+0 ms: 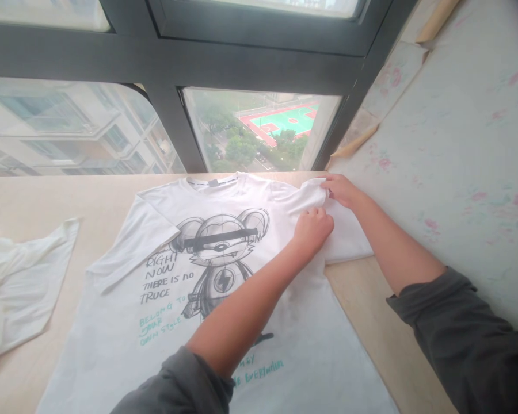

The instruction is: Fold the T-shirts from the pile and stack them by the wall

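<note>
A white T-shirt (285, 270) with a sketched bear and black and green lettering lies spread over the wooden surface, its collar toward the window. Its left-hand sleeve is folded inward over the front. My left hand (314, 230) reaches across the shirt to the right side, fingers curled down on the cloth by the shoulder. Beyond it, my right hand (340, 188) pinches the shirt's fabric at the top edge of the right-hand sleeve, which lies outstretched beneath. The fingertips of both hands are partly hidden.
Another white cloth (21, 282) lies crumpled on the wooden surface (107, 201) at the left. A dark window frame (259, 69) rises directly behind the shirt. Close on the right stands a wall with peeling floral wallpaper (457, 190).
</note>
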Demonstrator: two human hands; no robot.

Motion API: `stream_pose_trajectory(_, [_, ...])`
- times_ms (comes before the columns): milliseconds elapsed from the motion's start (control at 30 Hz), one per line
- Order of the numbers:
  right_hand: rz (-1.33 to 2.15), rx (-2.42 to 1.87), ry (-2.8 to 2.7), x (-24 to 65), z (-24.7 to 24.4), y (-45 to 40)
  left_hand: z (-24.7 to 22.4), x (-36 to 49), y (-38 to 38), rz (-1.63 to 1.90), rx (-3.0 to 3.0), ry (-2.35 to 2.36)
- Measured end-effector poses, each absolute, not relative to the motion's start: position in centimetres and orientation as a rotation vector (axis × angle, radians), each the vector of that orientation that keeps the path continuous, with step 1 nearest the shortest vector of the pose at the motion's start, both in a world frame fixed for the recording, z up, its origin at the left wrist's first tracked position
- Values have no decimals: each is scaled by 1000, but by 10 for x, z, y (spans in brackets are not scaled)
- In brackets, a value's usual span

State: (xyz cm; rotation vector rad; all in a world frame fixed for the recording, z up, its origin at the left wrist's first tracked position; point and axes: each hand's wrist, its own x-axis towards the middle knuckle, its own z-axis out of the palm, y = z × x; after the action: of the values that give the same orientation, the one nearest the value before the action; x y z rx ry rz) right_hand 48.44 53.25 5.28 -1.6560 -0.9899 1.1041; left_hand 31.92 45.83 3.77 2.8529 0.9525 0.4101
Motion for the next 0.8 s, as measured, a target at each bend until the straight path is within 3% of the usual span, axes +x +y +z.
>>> stream_pose_trajectory(367, [1252, -1468, -1041, 488, 53, 514, 61, 297, 437, 445, 2909, 1015])
stream_pose_trajectory(800, [1261, -1363, -1009, 495, 45, 507, 56, 290, 431, 409, 2887, 1076])
